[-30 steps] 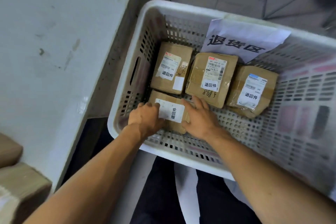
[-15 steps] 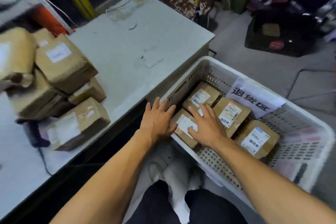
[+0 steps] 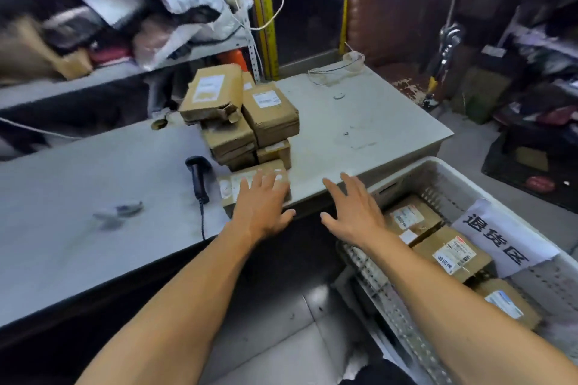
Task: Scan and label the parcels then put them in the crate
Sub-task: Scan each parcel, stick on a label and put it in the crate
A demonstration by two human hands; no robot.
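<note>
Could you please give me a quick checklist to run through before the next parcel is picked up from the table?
1. Left hand free: ok, fingers straight, over the front parcel.
2. Right hand free: ok, open, holding nothing, near the table edge.
3. Scanner within reach: ok, lying on the table just left of the front parcel.
4. Stack of parcels stable: cannot tell, the top box sits tilted.
5. Room in the crate: ok, bare floor shows beside the parcels inside.
6. Front parcel's label readable: cannot tell, blurred and partly covered by the hand.
</note>
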